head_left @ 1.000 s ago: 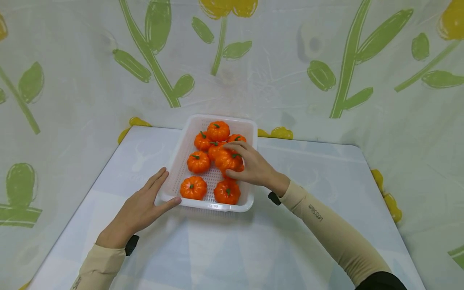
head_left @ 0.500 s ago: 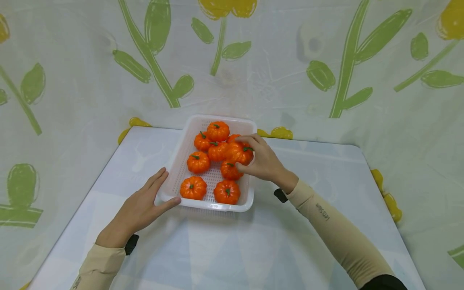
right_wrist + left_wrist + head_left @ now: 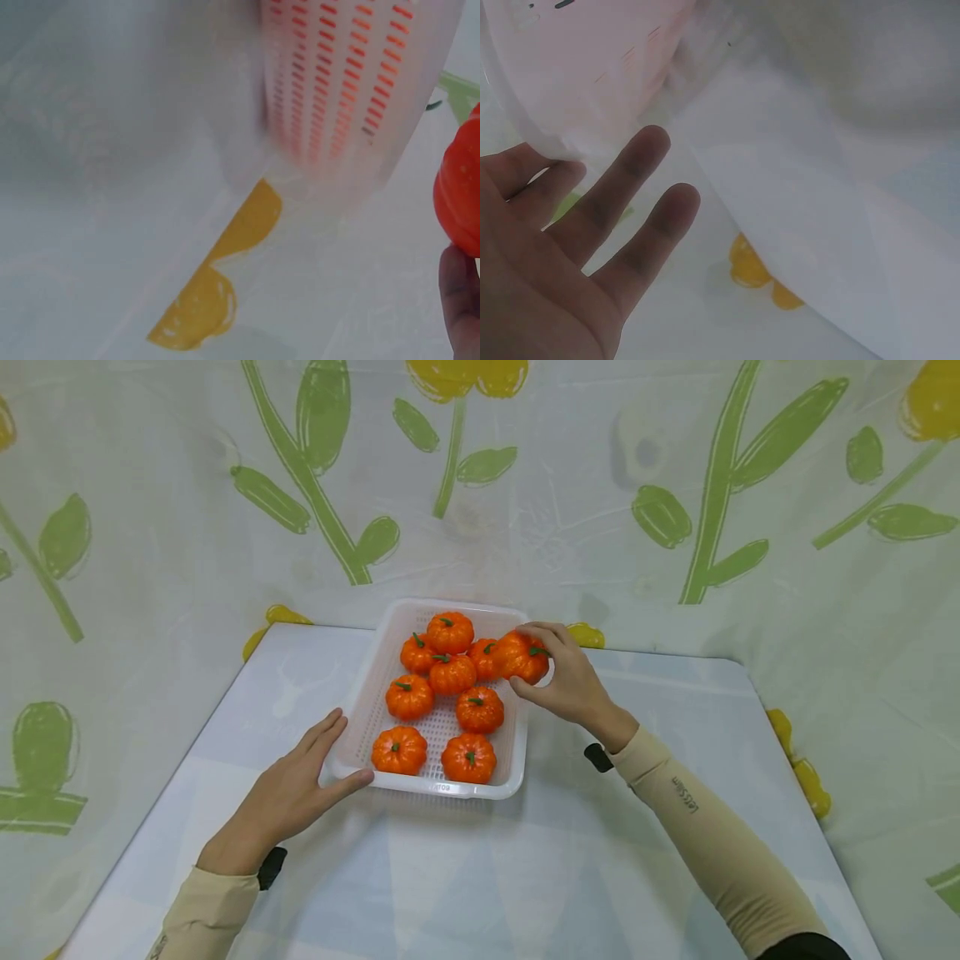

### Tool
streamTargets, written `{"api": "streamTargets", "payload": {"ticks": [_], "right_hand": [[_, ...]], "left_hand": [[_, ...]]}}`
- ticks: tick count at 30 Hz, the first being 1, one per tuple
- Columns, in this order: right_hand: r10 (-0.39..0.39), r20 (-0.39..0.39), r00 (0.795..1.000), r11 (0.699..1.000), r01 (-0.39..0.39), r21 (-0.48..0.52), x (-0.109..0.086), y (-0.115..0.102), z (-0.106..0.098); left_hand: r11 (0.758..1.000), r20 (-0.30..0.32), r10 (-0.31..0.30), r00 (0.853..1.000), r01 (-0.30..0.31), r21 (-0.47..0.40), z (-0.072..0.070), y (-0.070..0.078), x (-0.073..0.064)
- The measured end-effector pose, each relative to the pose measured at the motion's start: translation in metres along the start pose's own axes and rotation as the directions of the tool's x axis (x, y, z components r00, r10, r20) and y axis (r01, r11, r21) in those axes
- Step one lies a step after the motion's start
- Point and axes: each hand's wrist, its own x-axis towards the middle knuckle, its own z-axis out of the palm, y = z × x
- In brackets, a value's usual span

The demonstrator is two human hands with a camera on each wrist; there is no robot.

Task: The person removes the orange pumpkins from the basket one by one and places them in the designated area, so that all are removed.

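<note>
A small orange pumpkin (image 3: 521, 657) with a green stem is gripped between the thumb and fingers of my right hand (image 3: 570, 681), over the right rim of a white plastic basket (image 3: 442, 786). The right wrist view catches part of that pumpkin (image 3: 461, 184) at its right edge, with a fingertip against it. Several similar pumpkins (image 3: 400, 750) sit in the basket. My left hand (image 3: 288, 797) is at the basket's front left corner, fingers extended and thumb at the rim. In the left wrist view, spread fingers (image 3: 622, 176) show beside the basket wall (image 3: 622, 67).
The basket stands on a pale blue and white table (image 3: 480, 877), toward its back edge. Behind it hangs a whitish sheet (image 3: 555, 527) printed with green stems and yellow flowers.
My right hand has moved right and slightly back with the pumpkin, from over the other pumpkins to the right rim. The left hand and the basket have stayed in place.
</note>
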Motion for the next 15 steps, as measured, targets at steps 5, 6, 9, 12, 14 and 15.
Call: {"api": "streamTargets", "payload": {"ticks": [5,6,9,12,14,15], "right_hand": [[0.009,-0.054,0.999,1.000,-0.011,-0.027,-0.004,0.012,-0.008],[0.013,-0.069,0.998,1.000,-0.015,-0.027,-0.004,0.014,-0.009],[0.028,-0.120,0.992,0.999,-0.032,-0.032,-0.008,0.022,-0.013],[0.058,-0.170,0.984,0.997,-0.066,-0.044,-0.012,0.030,-0.016],[0.084,-0.194,0.977,0.994,-0.097,-0.059,-0.015,0.035,-0.018],[0.096,-0.202,0.975,0.992,-0.111,-0.063,-0.016,0.038,-0.018]], "left_hand": [[1.000,-0.001,-0.002,1.000,0.002,0.000,0.001,-0.001,0.000],[1.000,0.000,-0.002,1.000,0.002,0.001,0.001,-0.001,0.000],[1.000,0.001,-0.004,1.000,0.004,0.001,0.001,-0.001,0.001],[1.000,0.003,-0.006,1.000,0.006,0.002,0.001,-0.001,0.001],[1.000,0.005,-0.006,1.000,0.006,0.004,0.001,-0.001,0.002],[1.000,0.005,-0.006,1.000,0.006,0.005,0.002,-0.001,0.002]]}}
